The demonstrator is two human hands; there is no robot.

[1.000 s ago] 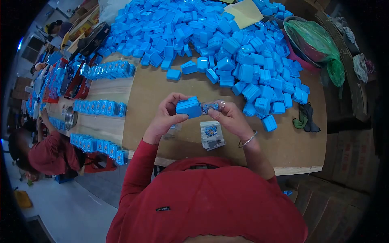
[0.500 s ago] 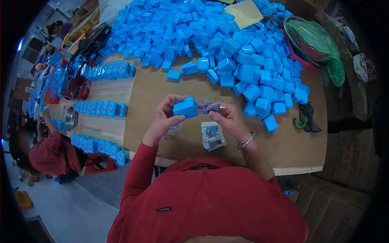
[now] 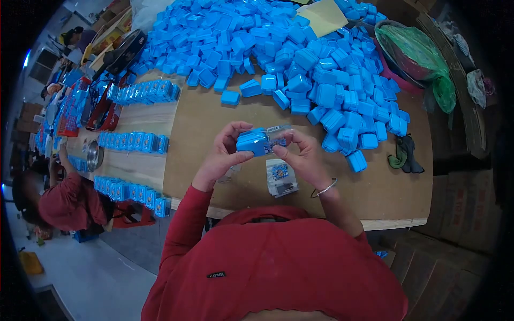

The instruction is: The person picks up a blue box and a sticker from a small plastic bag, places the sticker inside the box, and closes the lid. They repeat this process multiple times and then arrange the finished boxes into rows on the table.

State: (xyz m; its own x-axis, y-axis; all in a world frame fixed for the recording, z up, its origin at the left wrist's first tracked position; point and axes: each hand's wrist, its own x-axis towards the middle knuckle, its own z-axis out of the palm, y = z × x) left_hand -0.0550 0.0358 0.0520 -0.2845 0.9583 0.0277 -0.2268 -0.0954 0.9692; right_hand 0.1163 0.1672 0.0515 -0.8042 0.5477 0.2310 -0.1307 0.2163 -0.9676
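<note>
Between thumb and fingers, my left hand (image 3: pixel 225 152) grips a light-blue plastic box (image 3: pixel 251 142) over the brown board. My right hand (image 3: pixel 302 155) pinches a clear printed bag (image 3: pixel 278 138), whose mouth lies around the right end of the box. Below my hands, a stack of flat printed bags (image 3: pixel 281 176) rests on the board. Beyond them spreads a large heap of blue boxes (image 3: pixel 300 61), with one loose box (image 3: pixel 230 98) nearer to me.
Rows of bagged blue boxes (image 3: pixel 134 143) stand on the left. A co-worker in red (image 3: pixel 72 200) sits past them. At the right are a dark green cloth (image 3: pixel 407 155), a basin with green plastic (image 3: pixel 415 51) and cartons (image 3: pixel 466 208).
The bag in my right hand has opened out and moved left over the box's right end. The box has shifted slightly right with my left hand.
</note>
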